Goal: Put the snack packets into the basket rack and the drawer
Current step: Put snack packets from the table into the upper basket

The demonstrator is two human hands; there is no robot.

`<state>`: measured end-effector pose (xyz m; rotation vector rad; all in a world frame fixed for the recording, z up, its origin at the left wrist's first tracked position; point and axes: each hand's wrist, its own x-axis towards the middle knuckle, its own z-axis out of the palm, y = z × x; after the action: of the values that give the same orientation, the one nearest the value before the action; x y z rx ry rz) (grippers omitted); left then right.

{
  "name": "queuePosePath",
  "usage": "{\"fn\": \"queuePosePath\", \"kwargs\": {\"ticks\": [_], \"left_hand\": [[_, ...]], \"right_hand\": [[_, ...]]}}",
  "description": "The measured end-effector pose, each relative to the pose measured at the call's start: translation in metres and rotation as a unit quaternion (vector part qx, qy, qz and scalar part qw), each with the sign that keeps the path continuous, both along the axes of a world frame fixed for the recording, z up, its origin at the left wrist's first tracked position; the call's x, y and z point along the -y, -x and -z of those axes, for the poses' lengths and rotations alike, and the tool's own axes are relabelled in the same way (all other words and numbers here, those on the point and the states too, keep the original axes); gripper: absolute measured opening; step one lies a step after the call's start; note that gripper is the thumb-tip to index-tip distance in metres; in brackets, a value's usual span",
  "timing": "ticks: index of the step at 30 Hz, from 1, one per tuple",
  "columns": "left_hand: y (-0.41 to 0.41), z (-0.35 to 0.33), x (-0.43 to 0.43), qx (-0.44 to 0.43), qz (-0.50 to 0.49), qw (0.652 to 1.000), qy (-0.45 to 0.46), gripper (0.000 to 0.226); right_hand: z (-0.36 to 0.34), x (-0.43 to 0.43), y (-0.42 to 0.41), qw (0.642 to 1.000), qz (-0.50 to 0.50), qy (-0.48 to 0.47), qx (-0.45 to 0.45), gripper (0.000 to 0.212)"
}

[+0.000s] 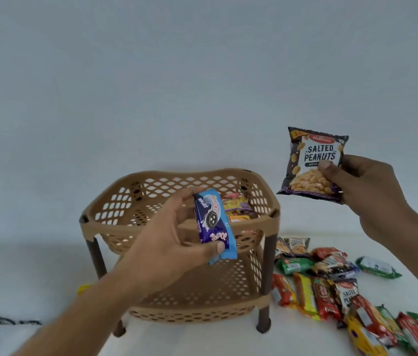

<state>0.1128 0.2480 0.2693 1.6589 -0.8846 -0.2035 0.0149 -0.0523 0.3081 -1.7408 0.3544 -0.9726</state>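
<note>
Toward the near right corner of the white worktop (202, 343) lay a heap of glossy, crinkled snack packets (331, 291). The left hand (166, 242) pinched a long blue biscuit packet (213, 224) between thumb and fingers, over the tan, lattice-walled plastic basket rack (100, 227) on brown legs. Its upper basket held yellow and orange packets (236, 205). Right of the rack, the raised right hand (367, 191) gripped a square salted-peanuts packet (313, 163).

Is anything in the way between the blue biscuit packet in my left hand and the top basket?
Nothing visible. The left hand holds the blue biscuit packet over the tan plastic rack, at its open top basket; yellow and orange packets lie only in its right part.
</note>
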Motion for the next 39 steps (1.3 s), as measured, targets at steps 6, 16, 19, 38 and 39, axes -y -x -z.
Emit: {"fn": "queuePosePath", "kwargs": {"ticks": [6,16,19,38,39], "left_hand": [[-0.07,-0.027,0.002,0.063,-0.078,0.991,-0.09,0.081],[-0.133,-0.003,0.059,-0.01,-0.037,0.937,-0.348,0.078],[-0.137,0.004,0.065,0.045,-0.003,0.891,-0.451,0.061],[-0.145,0.007,0.07,0.13,0.024,0.859,-0.495,0.057],[-0.143,0.006,0.071,0.141,0.025,0.857,-0.496,0.058]], "right_hand": [[-0.03,-0.048,-0.03,0.999,-0.045,0.007,0.005,0.01],[-0.046,-0.061,-0.1,0.998,-0.012,0.044,-0.045,0.016],[-0.038,-0.062,-0.122,0.994,-0.016,0.056,-0.091,0.019],[0.026,-0.071,-0.24,0.905,-0.014,0.246,-0.346,0.036],[0.028,-0.072,-0.24,0.895,-0.018,0.264,-0.358,0.037]]}}
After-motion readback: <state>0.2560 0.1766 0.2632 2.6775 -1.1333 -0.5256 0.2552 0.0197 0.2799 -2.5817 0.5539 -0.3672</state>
